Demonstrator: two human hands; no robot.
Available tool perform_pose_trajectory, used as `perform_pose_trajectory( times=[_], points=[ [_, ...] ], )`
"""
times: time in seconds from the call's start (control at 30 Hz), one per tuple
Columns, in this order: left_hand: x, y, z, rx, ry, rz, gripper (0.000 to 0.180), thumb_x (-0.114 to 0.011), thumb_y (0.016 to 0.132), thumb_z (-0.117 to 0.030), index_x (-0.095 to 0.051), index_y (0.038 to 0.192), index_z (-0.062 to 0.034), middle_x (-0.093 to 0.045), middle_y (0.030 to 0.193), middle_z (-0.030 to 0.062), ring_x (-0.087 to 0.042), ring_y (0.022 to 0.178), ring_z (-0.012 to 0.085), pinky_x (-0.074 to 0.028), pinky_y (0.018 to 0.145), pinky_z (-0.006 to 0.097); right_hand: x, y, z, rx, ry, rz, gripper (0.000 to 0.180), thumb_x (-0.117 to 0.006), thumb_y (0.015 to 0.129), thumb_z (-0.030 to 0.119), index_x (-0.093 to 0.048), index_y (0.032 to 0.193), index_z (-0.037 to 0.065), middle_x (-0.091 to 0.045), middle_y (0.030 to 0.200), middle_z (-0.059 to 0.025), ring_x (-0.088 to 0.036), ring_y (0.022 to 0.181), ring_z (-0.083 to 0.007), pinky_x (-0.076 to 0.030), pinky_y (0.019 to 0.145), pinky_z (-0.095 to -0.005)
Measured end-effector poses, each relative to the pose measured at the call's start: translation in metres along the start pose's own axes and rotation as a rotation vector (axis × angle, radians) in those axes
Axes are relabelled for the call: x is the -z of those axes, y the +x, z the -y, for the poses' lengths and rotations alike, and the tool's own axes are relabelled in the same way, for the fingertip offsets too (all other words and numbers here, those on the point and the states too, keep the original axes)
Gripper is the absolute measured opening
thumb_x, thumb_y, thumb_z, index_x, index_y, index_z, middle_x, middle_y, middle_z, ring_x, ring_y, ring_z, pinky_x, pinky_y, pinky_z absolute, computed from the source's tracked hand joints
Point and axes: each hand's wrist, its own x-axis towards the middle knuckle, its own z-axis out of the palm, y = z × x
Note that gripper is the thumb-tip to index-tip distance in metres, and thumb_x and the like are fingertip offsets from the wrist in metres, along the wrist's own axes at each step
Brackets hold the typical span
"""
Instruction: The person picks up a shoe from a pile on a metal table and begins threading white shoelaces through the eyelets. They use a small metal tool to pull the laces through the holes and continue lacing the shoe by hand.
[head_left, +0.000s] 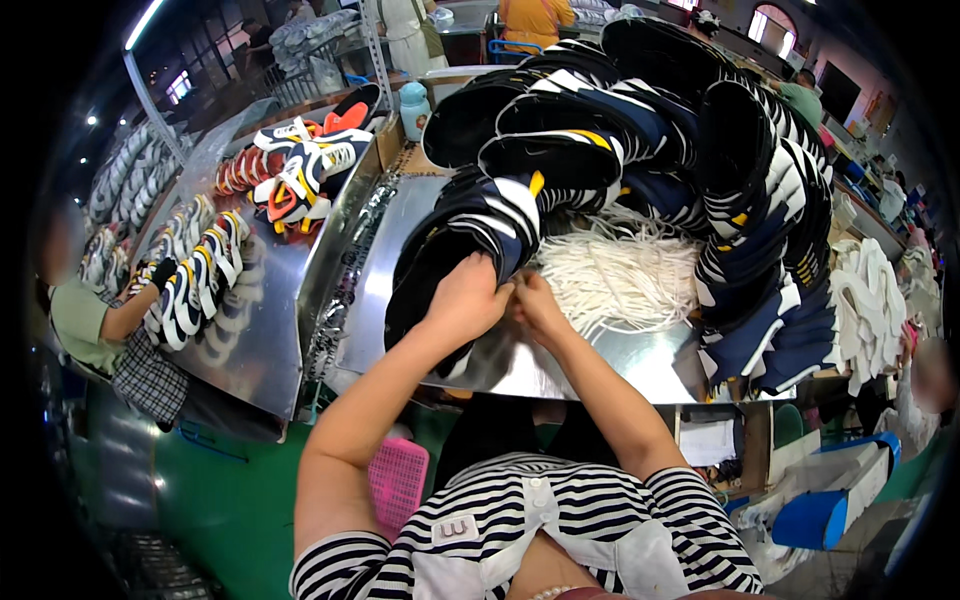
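Note:
A stack of navy, white and black shoe uppers leans at the left of the metal table in front of me. My left hand is closed on the edge of the nearest upper, its thumb pointing right. Close beside it, almost touching, is my right hand, its fingers pinched together; what is between them is too small to make out. Just right of that hand lies a big heap of white shoelaces. More stacked uppers curve around the heap at the back and right, dark openings showing.
The bare metal tabletop shows in front of the laces. White pieces hang at the right. A light-blue bottle stands at the back left. A co-worker handles uppers at the left table. A pink basket sits below my left arm.

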Motion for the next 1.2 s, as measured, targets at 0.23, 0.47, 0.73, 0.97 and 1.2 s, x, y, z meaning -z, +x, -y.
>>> perform_pose_trajectory(
  times=[0.23, 0.47, 0.73, 0.97, 1.2],
  points=[
    [-0.132, 0.047, 0.079, -0.046, 0.489, -0.168, 0.054, -0.064, 0.087, -0.036, -0.056, 0.115, 0.0100, -0.055, 0.121, 0.0282, -0.048, 0.119, 0.0406, -0.035, 0.101, 0.057, 0.097, -0.075, 0.014, 0.241, -0.405, -0.170, 0.016, -0.065, 0.094, 0.014, -0.063, 0.107, 0.004, -0.063, 0.072, -0.0025, -0.057, 0.058, -0.0081, -0.044, 0.053, -0.0242],
    [-0.112, 0.095, 0.136, -0.218, 0.409, -0.144, 0.076, -0.062, 0.086, -0.049, -0.048, 0.124, 0.0151, -0.050, 0.130, 0.0307, -0.044, 0.125, 0.0427, -0.029, 0.109, 0.053, 0.146, -0.083, 0.018, 0.603, -1.321, -0.015, 0.034, -0.070, 0.088, 0.021, -0.062, 0.119, 0.010, -0.066, 0.087, -0.0095, -0.065, 0.071, -0.0296, -0.051, 0.061, -0.0385],
    [-0.102, 0.094, 0.117, 0.140, -0.177, -0.271, 0.069, -0.070, 0.082, -0.036, -0.047, 0.126, 0.0119, -0.059, 0.118, 0.0305, -0.053, 0.114, 0.0447, -0.034, 0.104, 0.052, 0.093, 0.019, -0.002, 0.615, -1.238, -0.145, 0.022, -0.067, 0.090, 0.019, -0.064, 0.107, 0.006, -0.069, 0.086, -0.0141, -0.067, 0.075, -0.0337, -0.052, 0.065, -0.0407],
    [-0.099, 0.093, 0.100, 0.304, -0.088, -0.336, 0.062, -0.066, 0.075, -0.025, -0.045, 0.122, 0.0105, -0.059, 0.114, 0.0322, -0.052, 0.115, 0.0445, -0.036, 0.100, 0.054, 0.106, -0.003, 0.037, 0.465, -1.078, -0.427, 0.023, -0.072, 0.085, 0.021, -0.069, 0.103, 0.008, -0.069, 0.078, -0.0119, -0.068, 0.067, -0.0300, -0.053, 0.062, -0.0366],
    [-0.095, 0.090, 0.103, 0.480, -0.320, -0.284, 0.069, -0.066, 0.078, -0.029, -0.041, 0.128, 0.0121, -0.059, 0.116, 0.0364, -0.054, 0.112, 0.0521, -0.040, 0.101, 0.053, 0.107, 0.079, 0.025, 0.431, -1.034, -0.300, 0.022, -0.071, 0.085, 0.026, -0.071, 0.096, 0.007, -0.070, 0.088, -0.0131, -0.067, 0.078, -0.0297, -0.052, 0.071, -0.0394]
  ],
)
